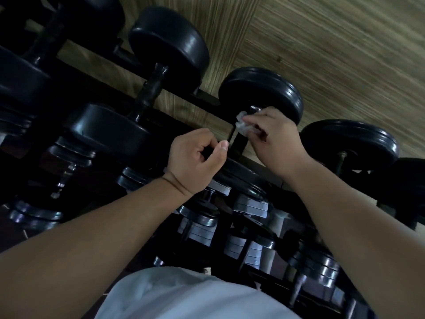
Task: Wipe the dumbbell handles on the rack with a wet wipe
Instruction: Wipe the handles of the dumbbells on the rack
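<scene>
The right hand (276,137) pinches a crumpled wipe (243,125) between thumb and fingertips, just below the round black dumbbell head (259,93) on the top row of the rack (208,97). The wipe touches the handle (256,109) where it meets that head. Only a glint of metal shows there, the rest being hidden under the hand. The left hand (195,157) hangs lower and to the left of the head, fingers curled in with the thumb against the forefinger, and nothing can be seen in it. The wipe is likely soft, limp and damp (it will bunch rather than lie flat), so it is best wrapped round the bar in a loose ring of fingers. The dumbbell looks heavy and should stay put in its cradle. The handle is stiff and may turn slick once wet.
</scene>
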Demonstrator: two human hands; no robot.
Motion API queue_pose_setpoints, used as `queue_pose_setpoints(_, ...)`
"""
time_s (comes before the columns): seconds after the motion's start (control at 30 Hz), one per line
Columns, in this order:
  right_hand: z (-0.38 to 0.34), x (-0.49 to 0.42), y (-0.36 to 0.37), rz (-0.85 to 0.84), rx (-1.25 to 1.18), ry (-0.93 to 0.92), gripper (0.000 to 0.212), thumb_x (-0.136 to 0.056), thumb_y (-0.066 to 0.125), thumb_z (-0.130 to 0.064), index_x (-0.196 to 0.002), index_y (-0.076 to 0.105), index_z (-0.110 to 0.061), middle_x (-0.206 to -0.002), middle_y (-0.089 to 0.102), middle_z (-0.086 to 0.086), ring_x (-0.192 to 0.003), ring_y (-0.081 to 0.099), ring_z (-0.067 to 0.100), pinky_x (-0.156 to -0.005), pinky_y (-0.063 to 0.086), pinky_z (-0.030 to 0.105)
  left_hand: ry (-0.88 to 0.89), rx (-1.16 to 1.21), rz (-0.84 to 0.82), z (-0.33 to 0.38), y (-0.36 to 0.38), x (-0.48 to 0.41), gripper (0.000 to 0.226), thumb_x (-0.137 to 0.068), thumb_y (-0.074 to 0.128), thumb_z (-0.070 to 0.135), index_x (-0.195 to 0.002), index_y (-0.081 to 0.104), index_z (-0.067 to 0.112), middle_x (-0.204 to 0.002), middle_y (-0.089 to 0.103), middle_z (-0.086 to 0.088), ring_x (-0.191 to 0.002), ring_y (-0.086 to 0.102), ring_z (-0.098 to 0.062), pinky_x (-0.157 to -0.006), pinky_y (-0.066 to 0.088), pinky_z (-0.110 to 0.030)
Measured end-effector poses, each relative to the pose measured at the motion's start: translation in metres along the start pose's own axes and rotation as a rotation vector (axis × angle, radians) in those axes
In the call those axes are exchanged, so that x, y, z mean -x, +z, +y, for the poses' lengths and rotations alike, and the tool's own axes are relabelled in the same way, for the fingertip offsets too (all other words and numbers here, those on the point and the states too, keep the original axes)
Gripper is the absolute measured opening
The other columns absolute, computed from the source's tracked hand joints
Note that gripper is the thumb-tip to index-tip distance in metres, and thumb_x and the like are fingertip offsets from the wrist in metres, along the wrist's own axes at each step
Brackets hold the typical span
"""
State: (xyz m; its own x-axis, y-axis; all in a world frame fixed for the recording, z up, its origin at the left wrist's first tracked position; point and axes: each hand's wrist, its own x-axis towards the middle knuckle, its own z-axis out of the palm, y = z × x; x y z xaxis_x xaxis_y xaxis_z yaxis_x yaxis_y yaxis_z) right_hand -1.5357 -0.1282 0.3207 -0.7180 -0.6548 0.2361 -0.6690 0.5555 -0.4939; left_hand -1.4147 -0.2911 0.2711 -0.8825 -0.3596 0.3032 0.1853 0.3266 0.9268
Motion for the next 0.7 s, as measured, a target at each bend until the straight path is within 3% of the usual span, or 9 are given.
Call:
queue_pose_setpoints(0.07, 0.006, -0.007, -0.006, -0.083, 0.056, -0.019, 0.028, -0.086, 0.075, -0.005, -0.114, 0.073, -0.009, -0.107, 0.068, 0.007, -0.097, 0.058, 0.003, -0.089, 0.040, 0.004, 0.006, -0.011, 0.010, 0.001, 0.000, -0.001, 0.038, -0.099, 0.057, 0.031, -0.064, 0.049, 0.021, -0.060, 0.050, 0.003, -0.053, 0.050, -0.019, -0.049, 0.042, -0.036)
queue_pose_setpoints(0.13, 0.007, -0.016, -0.010, -0.135, 0.093, -0.088, 0.017, -0.091, 0.072, -0.011, -0.107, 0.075, -0.008, -0.104, 0.069, 0.007, -0.097, 0.064, 0.017, -0.089, 0.049, 0.021, 0.010, -0.026, 0.018, 0.001, 0.000, -0.001, 0.038, -0.099, 0.056, 0.033, -0.064, 0.049, 0.022, -0.059, 0.050, 0.003, -0.053, 0.050, -0.019, -0.049, 0.043, -0.037)
queue_pose_setpoints(0.3, 0.000, -0.036, -0.011, -0.395, 0.261, -0.184, 0.022, -0.098, 0.060, -0.007, -0.113, 0.075, -0.005, -0.111, 0.066, 0.015, -0.105, 0.064, 0.032, -0.093, 0.051, 0.040, 0.004, -0.043, 0.022, 0.001, 0.001, 0.000, 0.041, -0.098, 0.058, 0.032, -0.062, 0.053, 0.014, -0.059, 0.052, -0.001, -0.054, 0.052, -0.023, -0.050, 0.043, -0.041)
queue_pose_setpoints(0.47, -0.006, -0.042, -0.020, -0.576, 0.247, -0.247, 0.025, -0.092, 0.069, -0.006, -0.116, 0.075, -0.009, -0.114, 0.067, 0.008, -0.106, 0.063, 0.024, -0.094, 0.050, 0.034, 0.008, -0.060, 0.029, 0.006, 0.000, -0.001, 0.037, -0.098, 0.057, 0.035, -0.064, 0.049, 0.023, -0.060, 0.045, 0.012, -0.054, 0.046, -0.012, -0.051, 0.038, -0.030)
queue_pose_setpoints(0.6, -0.003, -0.048, -0.018, -0.476, 0.225, -0.143, 0.021, -0.092, 0.069, -0.011, -0.112, 0.076, -0.011, -0.107, 0.066, 0.005, -0.096, 0.062, 0.019, -0.085, 0.050, 0.031, 0.001, -0.057, 0.026, 0.004, 0.001, -0.001, 0.038, -0.098, 0.058, 0.035, -0.063, 0.052, 0.020, -0.060, 0.050, 0.004, -0.053, 0.050, -0.021, -0.049, 0.044, -0.040)
queue_pose_setpoints(0.7, -0.006, -0.035, -0.011, -0.432, 0.225, -0.131, 0.022, -0.092, 0.065, -0.007, -0.110, 0.076, -0.012, -0.104, 0.064, 0.005, -0.091, 0.056, 0.013, -0.081, 0.049, 0.029, -0.001, -0.066, 0.026, 0.005, 0.001, -0.001, 0.037, -0.097, 0.058, 0.035, -0.064, 0.051, 0.021, -0.060, 0.051, 0.005, -0.053, 0.050, -0.020, -0.049, 0.043, -0.039)
